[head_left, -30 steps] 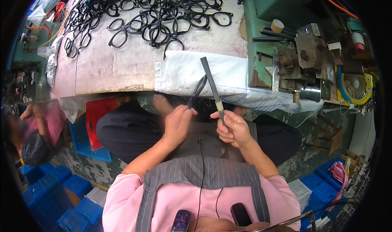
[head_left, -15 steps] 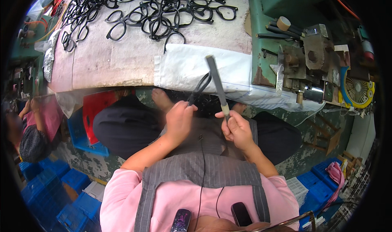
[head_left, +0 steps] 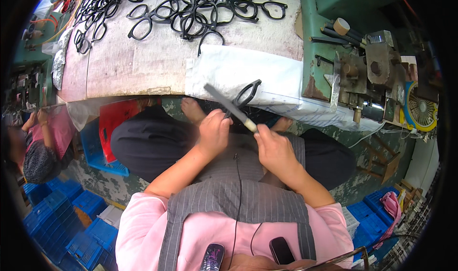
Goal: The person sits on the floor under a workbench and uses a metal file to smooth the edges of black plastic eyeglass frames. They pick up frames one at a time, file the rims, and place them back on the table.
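My left hand (head_left: 214, 132) is closed on a black eyeglass frame (head_left: 247, 95), whose free rim tilts up to the right above my lap. My right hand (head_left: 277, 152) grips a flat grey file (head_left: 223, 101) by its pale handle end. The file slants up to the left and passes across the eyeglass frame close to my left fingers. Whether the two touch cannot be made out. Beyond my hands, a white sheet (head_left: 229, 71) covers the bench's front edge. Many more black eyeglass frames (head_left: 195, 18) lie heaped farther back on the bench.
A metal vise-like fixture (head_left: 374, 68) stands on the green machine at the right, near black-handled tools (head_left: 329, 40) and a yellow-rimmed fan (head_left: 420, 104). Blue crates (head_left: 88, 245) are at lower left and lower right. Another person (head_left: 45, 147) sits at far left.
The file has swung from nearly upright to a leftward slant across the eyeglass frame. My right hand has turned over, back upward. The eyeglass frame now leans farther right.
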A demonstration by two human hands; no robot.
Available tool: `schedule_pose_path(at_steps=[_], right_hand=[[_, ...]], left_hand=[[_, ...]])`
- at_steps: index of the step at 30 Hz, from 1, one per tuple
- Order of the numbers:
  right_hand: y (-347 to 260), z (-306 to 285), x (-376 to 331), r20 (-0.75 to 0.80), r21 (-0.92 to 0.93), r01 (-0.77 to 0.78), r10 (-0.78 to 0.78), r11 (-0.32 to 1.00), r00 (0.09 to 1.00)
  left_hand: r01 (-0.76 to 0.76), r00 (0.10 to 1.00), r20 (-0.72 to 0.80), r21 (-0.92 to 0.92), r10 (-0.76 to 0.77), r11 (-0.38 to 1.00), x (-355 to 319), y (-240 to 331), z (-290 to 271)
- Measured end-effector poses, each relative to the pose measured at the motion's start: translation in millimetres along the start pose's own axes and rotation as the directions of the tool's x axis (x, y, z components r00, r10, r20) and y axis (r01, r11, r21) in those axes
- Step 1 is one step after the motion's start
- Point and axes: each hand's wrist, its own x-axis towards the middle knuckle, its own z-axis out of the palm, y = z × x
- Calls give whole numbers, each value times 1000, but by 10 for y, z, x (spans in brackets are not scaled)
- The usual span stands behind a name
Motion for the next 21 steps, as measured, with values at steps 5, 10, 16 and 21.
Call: schedule_pose_path(at_steps=[5,10,16,21], right_hand=[[-45,-46,0,0,10,7,-7,1000,1000],[-50,-108,-105,68,3,-21,20,1000,997],[-23,-28,55,-40,21,70,-69,997,997],[-33,-65,-51,81,-41,-23,26,999,996]], left_hand=[[36,999,-8,-6,-36,999,-1,-39,-1],[-3,1000,-8,42,3,999,5,-59,23],[33,999,-2,-9,-33,999,15,-44,15],[59,998,-31,-74,-62,995,35,-23,36]])
